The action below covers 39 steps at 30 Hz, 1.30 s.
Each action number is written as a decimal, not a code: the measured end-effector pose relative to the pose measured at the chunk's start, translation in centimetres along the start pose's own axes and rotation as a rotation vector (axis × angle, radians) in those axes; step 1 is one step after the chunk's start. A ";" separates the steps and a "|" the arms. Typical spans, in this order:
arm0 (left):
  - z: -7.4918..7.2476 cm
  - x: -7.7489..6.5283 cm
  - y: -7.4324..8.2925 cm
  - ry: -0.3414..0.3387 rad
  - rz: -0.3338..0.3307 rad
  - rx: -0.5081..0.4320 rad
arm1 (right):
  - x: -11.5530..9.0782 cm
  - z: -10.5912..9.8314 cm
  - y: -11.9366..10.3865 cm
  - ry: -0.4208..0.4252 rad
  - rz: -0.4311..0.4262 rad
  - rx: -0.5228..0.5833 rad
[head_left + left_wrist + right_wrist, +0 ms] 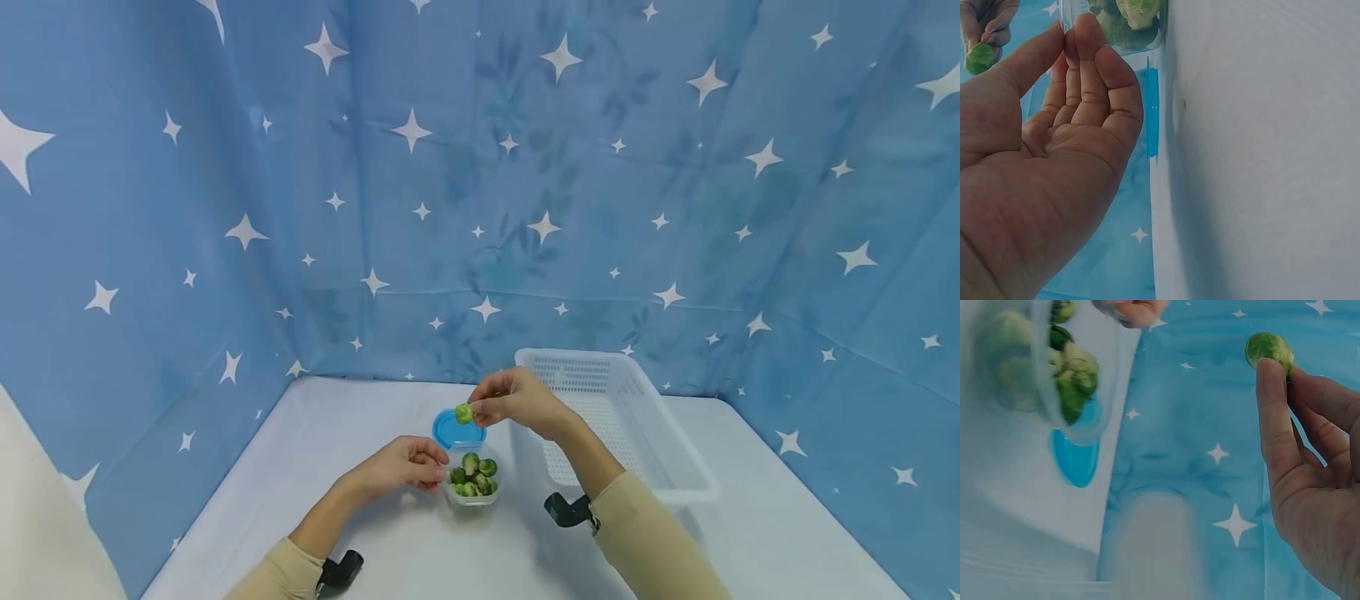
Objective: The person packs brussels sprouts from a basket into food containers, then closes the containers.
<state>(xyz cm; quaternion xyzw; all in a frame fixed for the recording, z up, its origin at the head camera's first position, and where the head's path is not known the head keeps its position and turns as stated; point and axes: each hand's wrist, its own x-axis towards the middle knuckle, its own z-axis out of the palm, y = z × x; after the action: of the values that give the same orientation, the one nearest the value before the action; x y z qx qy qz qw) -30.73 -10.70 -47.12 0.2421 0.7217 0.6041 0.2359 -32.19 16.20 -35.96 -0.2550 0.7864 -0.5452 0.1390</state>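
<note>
A Brussels sprout (464, 413) is pinched between the thumb and fingertips of my right hand (521, 403), raised above the table. Below it stands a small clear plastic container (474, 502) holding several more Brussels sprouts (472, 477). At the container's left side, the thumb and fingertips of my left hand (401, 467) pinch its rim, as the left wrist view shows from close up. The right wrist view gives the held sprout (1269, 350) as green and round, well away from the container.
Just behind the container lies a round blue lid (456, 432). A large white plastic basket (678, 437) with a slotted wall stands to the right, under my right forearm. Blue curtains (480, 183) with white stars surround the white table (300, 450). A tiny speck (1184, 104) marks the tabletop.
</note>
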 end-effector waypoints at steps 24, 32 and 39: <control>0.3 0.4 0.3 0.004 0.005 -0.020 | -0.1 1.6 3.5 -0.152 -0.009 -0.209; 0.1 0.3 0.0 -0.001 -0.004 -0.024 | 0.2 2.7 3.7 -0.201 -0.023 -0.255; 0.1 0.1 0.0 0.007 -0.010 -0.026 | 0.5 3.4 3.8 -0.247 -0.024 -0.308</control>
<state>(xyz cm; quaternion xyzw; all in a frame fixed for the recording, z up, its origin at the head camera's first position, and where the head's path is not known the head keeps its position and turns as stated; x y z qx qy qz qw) -30.75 -10.60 -47.13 0.2335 0.7159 0.6129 0.2396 -31.81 14.28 -40.73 -0.3475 0.8344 -0.3848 0.1872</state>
